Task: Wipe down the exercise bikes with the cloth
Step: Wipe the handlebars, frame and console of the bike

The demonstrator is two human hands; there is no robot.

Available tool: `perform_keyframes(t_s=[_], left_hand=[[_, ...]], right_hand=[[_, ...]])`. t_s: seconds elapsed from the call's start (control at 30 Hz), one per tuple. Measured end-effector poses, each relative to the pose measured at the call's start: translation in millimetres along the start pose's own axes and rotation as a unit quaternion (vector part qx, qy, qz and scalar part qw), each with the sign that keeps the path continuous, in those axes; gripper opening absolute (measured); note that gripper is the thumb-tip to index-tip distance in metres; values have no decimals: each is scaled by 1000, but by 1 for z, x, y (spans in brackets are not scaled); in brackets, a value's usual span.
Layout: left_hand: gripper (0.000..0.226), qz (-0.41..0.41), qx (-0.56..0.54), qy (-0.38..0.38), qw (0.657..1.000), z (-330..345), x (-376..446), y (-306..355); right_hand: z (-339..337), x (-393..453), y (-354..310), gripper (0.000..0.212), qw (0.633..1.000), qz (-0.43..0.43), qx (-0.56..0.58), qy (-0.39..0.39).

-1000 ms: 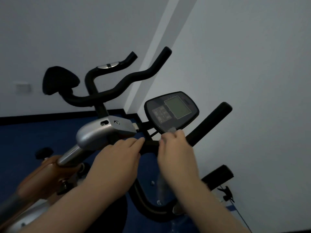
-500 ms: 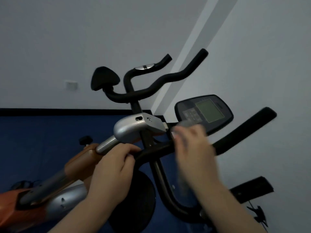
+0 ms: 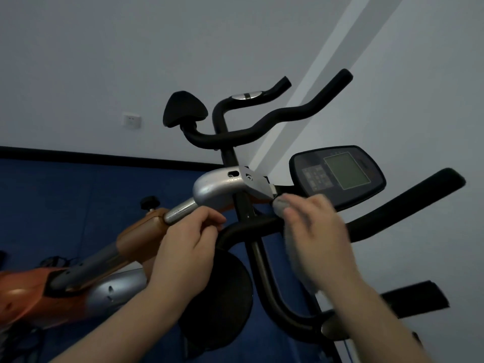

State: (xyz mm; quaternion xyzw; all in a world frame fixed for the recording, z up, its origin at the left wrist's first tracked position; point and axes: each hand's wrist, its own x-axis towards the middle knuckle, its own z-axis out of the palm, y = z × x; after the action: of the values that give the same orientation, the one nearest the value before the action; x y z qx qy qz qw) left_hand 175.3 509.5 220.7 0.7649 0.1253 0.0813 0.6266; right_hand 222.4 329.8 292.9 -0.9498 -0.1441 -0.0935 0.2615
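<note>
My right hand (image 3: 318,231) is curled around a pale grey cloth (image 3: 281,205), bunched at the fingertips and pressed on the black handlebar (image 3: 262,226) just under the console (image 3: 337,176); a blurred tail of it hangs below my palm. My left hand (image 3: 188,244) is wrapped tight on the handlebar's left bend, beside the silver stem (image 3: 220,188). The bar's long axis runs left to right, its right grip (image 3: 408,205) rising toward the wall (image 3: 419,74). A second bike's handlebar (image 3: 262,127) stands behind
</note>
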Motion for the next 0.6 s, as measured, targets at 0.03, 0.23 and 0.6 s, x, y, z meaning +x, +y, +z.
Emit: perform_keyframes(t_s=[0.03,0.23,0.6], left_hand=[[24,2,3,-2,1000,0,1,1],[22,5,5,-2,1000,-2,-2,5],[19,3,4,-11,1000,1,-1,0]], right_hand=[[14,-7,-8,30,999,-18,-8,-25],[2,23,-17,24,979,-72,72,-175],[15,67,-13,15,964,-109,-99,-219]])
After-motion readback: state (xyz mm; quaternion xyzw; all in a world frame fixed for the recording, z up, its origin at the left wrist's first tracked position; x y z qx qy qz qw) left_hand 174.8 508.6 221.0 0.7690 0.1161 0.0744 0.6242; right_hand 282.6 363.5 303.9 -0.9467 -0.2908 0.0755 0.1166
